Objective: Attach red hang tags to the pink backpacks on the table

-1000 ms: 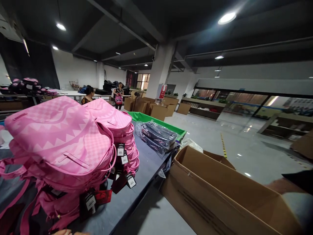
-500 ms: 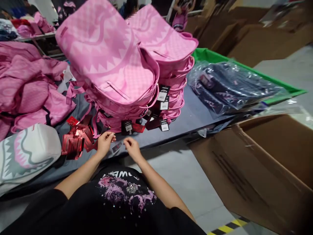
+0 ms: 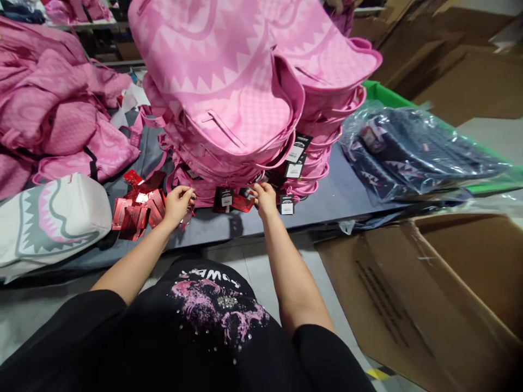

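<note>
Several pink backpacks (image 3: 220, 98) with a shark-mouth print are piled in front of me at the table edge. From the pile hang black tags with white labels; one black tag (image 3: 223, 198) lies between my hands, with a red tag (image 3: 243, 203) beside it. My right hand (image 3: 265, 200) has its fingers closed at the red tag's right end. My left hand (image 3: 178, 207) is pinched in front of the bottom of the pile; a small, partly see-through piece hangs below its fingers, too blurred to name. Left of that hand lies a heap of shiny red tags (image 3: 137, 212).
A white shark-print backpack (image 3: 65, 215) lies at the left, with a heap of pink bags (image 3: 53, 103) behind it. Right of the pile are plastic-wrapped dark bags (image 3: 412, 149) by a green bin edge (image 3: 486, 188). An open cardboard box (image 3: 392, 288) stands at the lower right.
My hands have moved apart. The right one has gone right and forward to the red tag on the pile; the left stays pinched near the pile's base. The view has shifted.
</note>
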`<action>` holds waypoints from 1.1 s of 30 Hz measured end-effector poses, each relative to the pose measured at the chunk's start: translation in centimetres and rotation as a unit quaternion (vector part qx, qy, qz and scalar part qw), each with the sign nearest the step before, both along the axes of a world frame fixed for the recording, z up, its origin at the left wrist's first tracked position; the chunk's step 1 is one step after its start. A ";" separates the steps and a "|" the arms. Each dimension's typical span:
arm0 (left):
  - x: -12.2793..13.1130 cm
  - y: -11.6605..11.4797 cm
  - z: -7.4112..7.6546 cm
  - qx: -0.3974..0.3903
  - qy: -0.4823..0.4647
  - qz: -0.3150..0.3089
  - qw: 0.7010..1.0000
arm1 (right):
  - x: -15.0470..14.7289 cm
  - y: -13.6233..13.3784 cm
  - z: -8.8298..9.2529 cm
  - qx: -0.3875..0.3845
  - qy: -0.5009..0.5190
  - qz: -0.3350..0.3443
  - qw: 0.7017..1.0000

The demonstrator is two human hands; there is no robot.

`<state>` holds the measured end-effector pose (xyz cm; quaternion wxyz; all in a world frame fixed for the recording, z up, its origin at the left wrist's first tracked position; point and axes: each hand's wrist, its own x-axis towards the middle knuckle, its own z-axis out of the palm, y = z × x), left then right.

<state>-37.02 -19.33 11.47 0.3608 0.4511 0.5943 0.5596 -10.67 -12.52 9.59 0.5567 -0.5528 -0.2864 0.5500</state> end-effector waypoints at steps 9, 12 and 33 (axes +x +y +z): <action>-0.6 -0.8 -3.2 -0.028 0.020 -0.010 0.999 | -2.2 -0.4 -1.1 -0.029 -0.092 0.072 0.993; -0.6 -1.1 -3.2 -0.017 0.049 -0.027 0.998 | -2.6 -0.9 -1.2 0.023 -0.137 0.016 0.990; 7.7 6.5 4.4 -0.067 0.365 -0.196 0.908 | -2.1 0.0 3.4 0.240 -0.551 0.062 0.797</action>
